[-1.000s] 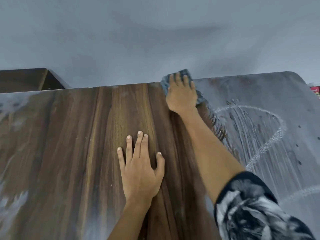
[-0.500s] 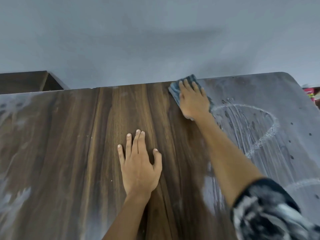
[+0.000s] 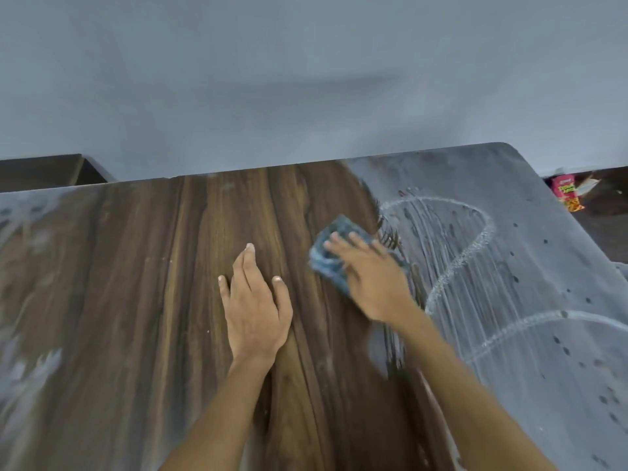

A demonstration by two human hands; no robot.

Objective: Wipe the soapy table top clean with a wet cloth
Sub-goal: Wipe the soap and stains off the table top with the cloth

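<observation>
A dark wood-grain table top [image 3: 142, 300] fills the view. Its middle strip shows bare wood, while grey-white soap film [image 3: 509, 283] with curved foam lines covers the right part and soap patches lie on the left. My right hand [image 3: 373, 283] presses a blue cloth [image 3: 331, 253] flat on the table at the border between bare wood and soap. The cloth sticks out past my fingertips and is partly hidden under my palm. My left hand [image 3: 253, 304] rests flat on the bare wood just left of it, fingers close together, holding nothing.
A grey wall [image 3: 306, 79] runs right behind the table's far edge. A dark piece of furniture [image 3: 44, 171] stands at the far left. On the floor past the table's right corner lies a red snack packet [image 3: 567, 195].
My right hand has dragged the cloth from the far edge of the table back toward me, leaving bare wood along the soap border. My left hand has stayed in place.
</observation>
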